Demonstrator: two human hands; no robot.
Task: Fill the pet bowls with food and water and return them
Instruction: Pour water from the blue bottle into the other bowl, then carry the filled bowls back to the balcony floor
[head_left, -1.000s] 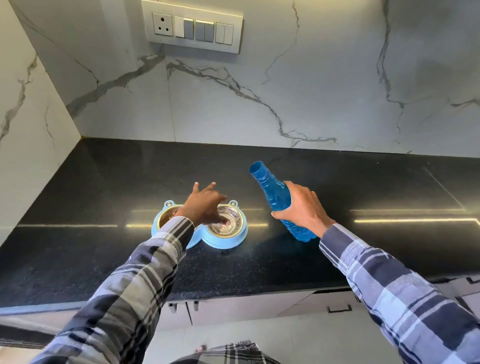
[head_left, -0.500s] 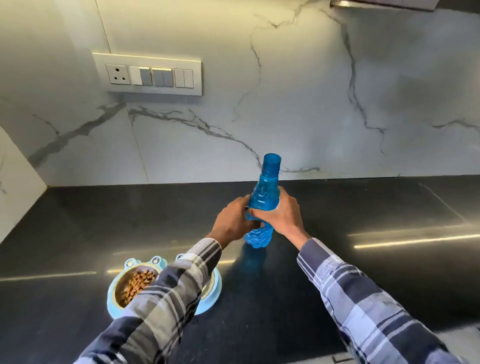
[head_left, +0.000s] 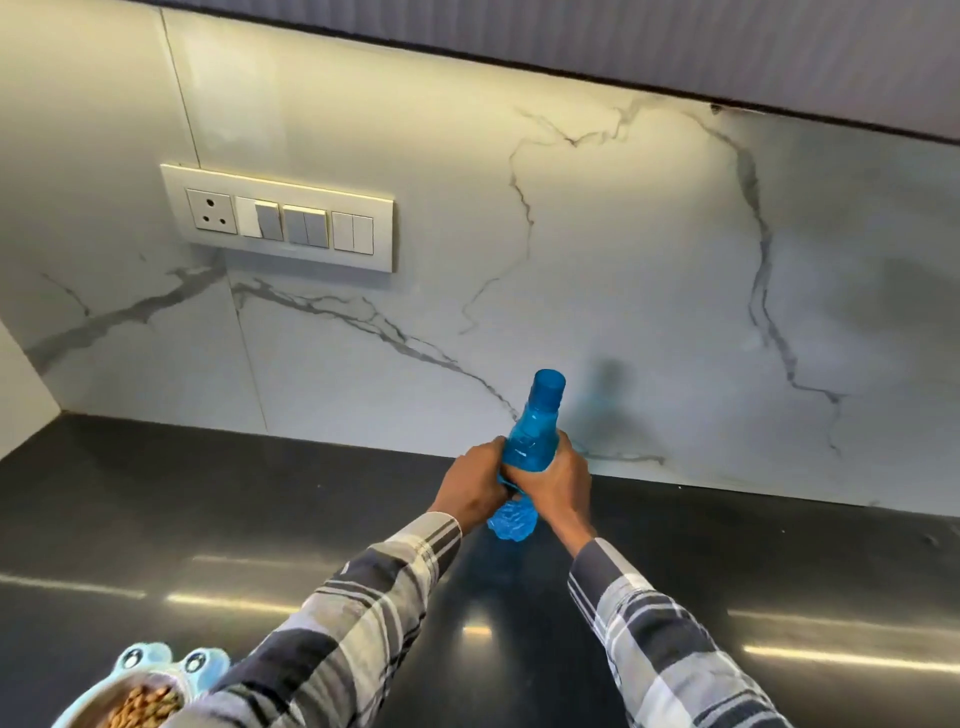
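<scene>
Head view. Both hands grip the blue water bottle (head_left: 535, 441) over the dark countertop (head_left: 779, 561). The left hand (head_left: 475, 486) wraps the bottle's waist from the left, its fingers curled round the near side. The right hand (head_left: 558, 480) wraps the same band from the right, its fingers likewise clamped on the plastic. The two sets of knuckles nearly meet in front of the bottle.

The bottle's long axis runs close to upright, leaning a little away from the person. The open, capless neck rises above the fingers, and the ribbed base shows below them. Whether the base rests on the countertop or hangs just above it cannot be told.

The pet bowl holder (head_left: 150, 662), pale blue with cartoon eyes, lies well below and to the left of the fingers, at the lower left edge of the view. Its visible bowl (head_left: 140, 706) holds brown kibble (head_left: 148, 701). The second bowl is hidden under the left sleeve (head_left: 332, 634), so its contents cannot be read.

Judgement: food appears done, and water is the step in hand. The holder lies on the left hand's side, toward the person. A pour would call for carrying the bottle back and leftward, then tipping the neck down over the hidden bowl. With no cap fitted, an early tilt could spill on the countertop.

A switch panel (head_left: 280, 218) sits on the marble backsplash (head_left: 649, 270), above and left of the fingers.
</scene>
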